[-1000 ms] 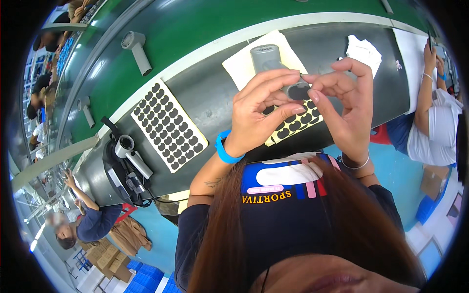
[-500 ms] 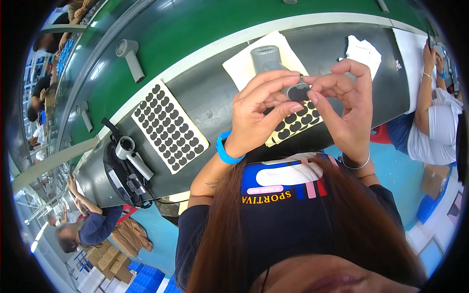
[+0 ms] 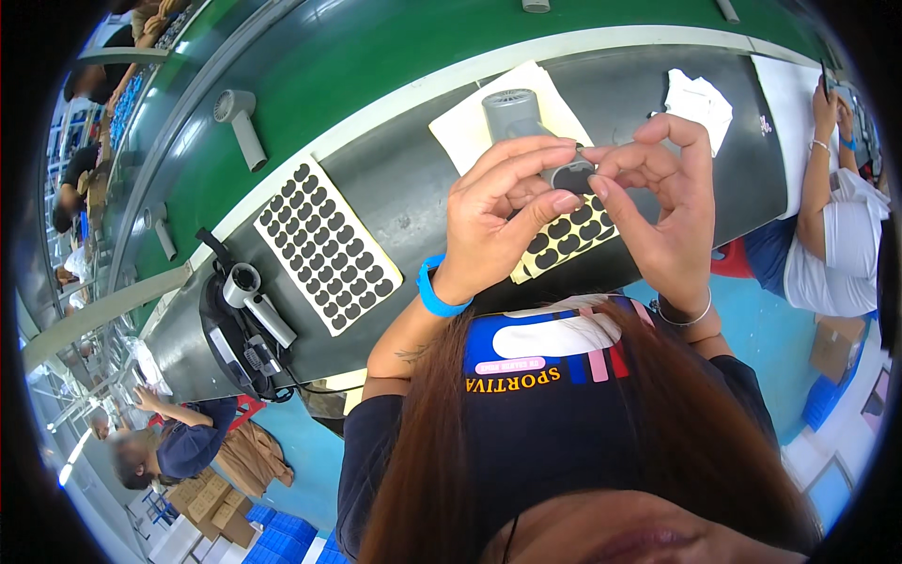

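Observation:
A grey handheld blower [image 3: 512, 111], shaped like a small hair dryer, lies with its round grilled head away from me and its handle end toward me. My left hand [image 3: 503, 207] is closed round the handle near its end. A dark rounded sticker [image 3: 573, 177] sits on the end face of the handle. My right hand [image 3: 662, 197] has thumb and forefinger pinched at the sticker's right edge; whether it still grips the sticker I cannot tell. Beneath my hands lies a yellowish sheet of black stickers [image 3: 564, 240], partly hidden by my fingers.
Another sticker sheet [image 3: 329, 246] lies to the left on the dark bench [image 3: 404, 202]. Beside it stand a black device with a cable [image 3: 225, 329] and a grey blower [image 3: 258, 305]. More blowers [image 3: 242, 132] lie on the green belt [image 3: 376, 70]. Crumpled white paper [image 3: 700, 103] lies right; co-workers sit on both sides.
The blowers on the green belt have shifted left. My hands have hardly moved, with the right fingertips still at the sticker's edge. The co-worker at the left has lowered an arm.

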Demonstrator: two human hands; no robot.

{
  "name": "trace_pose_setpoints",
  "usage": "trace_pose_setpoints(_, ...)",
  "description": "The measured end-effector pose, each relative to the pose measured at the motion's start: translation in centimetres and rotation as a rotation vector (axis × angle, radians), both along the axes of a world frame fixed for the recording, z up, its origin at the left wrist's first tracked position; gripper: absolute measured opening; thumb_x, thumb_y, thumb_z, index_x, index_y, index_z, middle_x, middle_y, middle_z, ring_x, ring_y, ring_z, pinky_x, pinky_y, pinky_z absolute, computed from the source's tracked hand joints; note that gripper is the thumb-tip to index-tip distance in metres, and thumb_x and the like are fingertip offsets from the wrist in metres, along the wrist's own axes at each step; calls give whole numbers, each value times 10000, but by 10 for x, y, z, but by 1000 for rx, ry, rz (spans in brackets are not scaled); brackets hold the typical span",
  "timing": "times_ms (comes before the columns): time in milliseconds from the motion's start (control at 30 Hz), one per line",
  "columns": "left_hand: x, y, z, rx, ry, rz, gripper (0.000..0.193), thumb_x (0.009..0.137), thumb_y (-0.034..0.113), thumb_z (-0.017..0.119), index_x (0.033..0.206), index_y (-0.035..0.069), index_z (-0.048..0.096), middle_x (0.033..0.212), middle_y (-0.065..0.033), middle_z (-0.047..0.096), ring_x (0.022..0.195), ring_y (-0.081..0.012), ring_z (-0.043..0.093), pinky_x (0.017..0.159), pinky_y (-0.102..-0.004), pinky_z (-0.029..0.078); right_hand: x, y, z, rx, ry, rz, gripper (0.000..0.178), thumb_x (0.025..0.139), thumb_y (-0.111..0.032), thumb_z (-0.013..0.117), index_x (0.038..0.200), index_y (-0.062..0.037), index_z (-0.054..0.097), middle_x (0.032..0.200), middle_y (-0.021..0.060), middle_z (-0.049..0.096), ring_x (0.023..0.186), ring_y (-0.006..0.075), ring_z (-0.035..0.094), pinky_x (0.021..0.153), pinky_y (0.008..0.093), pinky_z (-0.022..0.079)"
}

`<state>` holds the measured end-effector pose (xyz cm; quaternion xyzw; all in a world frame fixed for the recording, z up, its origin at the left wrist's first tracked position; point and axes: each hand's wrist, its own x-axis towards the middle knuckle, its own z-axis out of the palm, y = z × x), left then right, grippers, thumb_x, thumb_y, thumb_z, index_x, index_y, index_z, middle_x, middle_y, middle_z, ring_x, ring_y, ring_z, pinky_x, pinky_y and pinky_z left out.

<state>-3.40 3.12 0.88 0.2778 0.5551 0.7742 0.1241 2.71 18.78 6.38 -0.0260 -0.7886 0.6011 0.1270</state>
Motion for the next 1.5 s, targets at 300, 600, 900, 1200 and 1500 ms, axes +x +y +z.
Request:
trace_pose_setpoints(300,5,4,3,20,-79,-3,268,843,-89,609,1111,-70,601,1182,-154,549,873,-208,682,757,-263,580,2,-1,0,155,3,-53,434,801,76,619,1139,-25,366,807,64,640,878,150,633,763,247,465)
trace_pose_setpoints(600,7,7,1,15,-44,18,262,834,-85,621,1095,-64,609,1181,-159,551,858,-198,682,740,-258,592,3,-4,4,263,25,-81,452,770,62,634,1137,-19,385,762,39,624,832,154,644,741,259,471)
trace_pose_setpoints(900,3,-5,0,2,-48,42,268,829,-96,615,1094,-66,599,1167,-165,558,852,-185,675,748,-260,592,-6,10,8,591,42,-55,547,776,-12,699,1223,-12,384,807,52,617,800,180,629,778,288,470)
trace_pose_setpoints(1200,-35,-25,3,35,97,191,354,717,-172,680,1020,-50,544,1172,-213,537,1038,-248,601,788,-338,604,-35,8,-59,266,-51,17,480,862,-24,612,1270,-28,360,954,91,599,897,174,620,775,295,490)
trace_pose_setpoints(1500,-195,-54,-76,-226,222,519,241,742,-114,699,920,-26,564,1164,-153,587,829,-196,664,714,-285,578,-56,5,-96,440,-18,0,421,853,-46,614,1234,-50,433,1033,116,598,975,219,608,779,327,494)
